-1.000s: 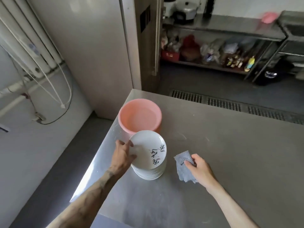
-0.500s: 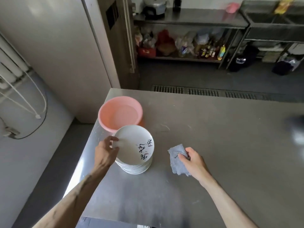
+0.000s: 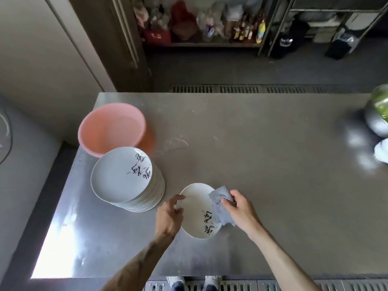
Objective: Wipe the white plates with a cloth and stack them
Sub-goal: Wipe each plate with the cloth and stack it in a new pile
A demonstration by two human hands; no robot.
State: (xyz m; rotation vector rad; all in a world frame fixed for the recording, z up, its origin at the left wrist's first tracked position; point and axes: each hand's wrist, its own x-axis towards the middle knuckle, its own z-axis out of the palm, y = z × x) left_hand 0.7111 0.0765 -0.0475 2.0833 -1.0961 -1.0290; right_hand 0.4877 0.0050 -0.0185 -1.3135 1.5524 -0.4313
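A stack of white plates [image 3: 123, 177] with black brush lettering stands on the steel table [image 3: 262, 164], left of centre. One single white plate [image 3: 196, 208] is held tilted in front of me, to the right of the stack. My left hand [image 3: 169, 217] grips its left rim. My right hand [image 3: 241, 211] presses a crumpled grey cloth [image 3: 220, 204] against the plate's right side, over part of the lettering.
A pink plastic basin [image 3: 111, 128] sits just behind the stack. A shiny metal bowl with greens [image 3: 378, 114] stands at the table's right edge. The table's left edge drops to the floor. Shelves with bottles and bags line the far wall.
My left hand has lifted the top plate off the stack and brought it right. My right hand picked the cloth off the table and laid it on that plate. The camera tilted down.
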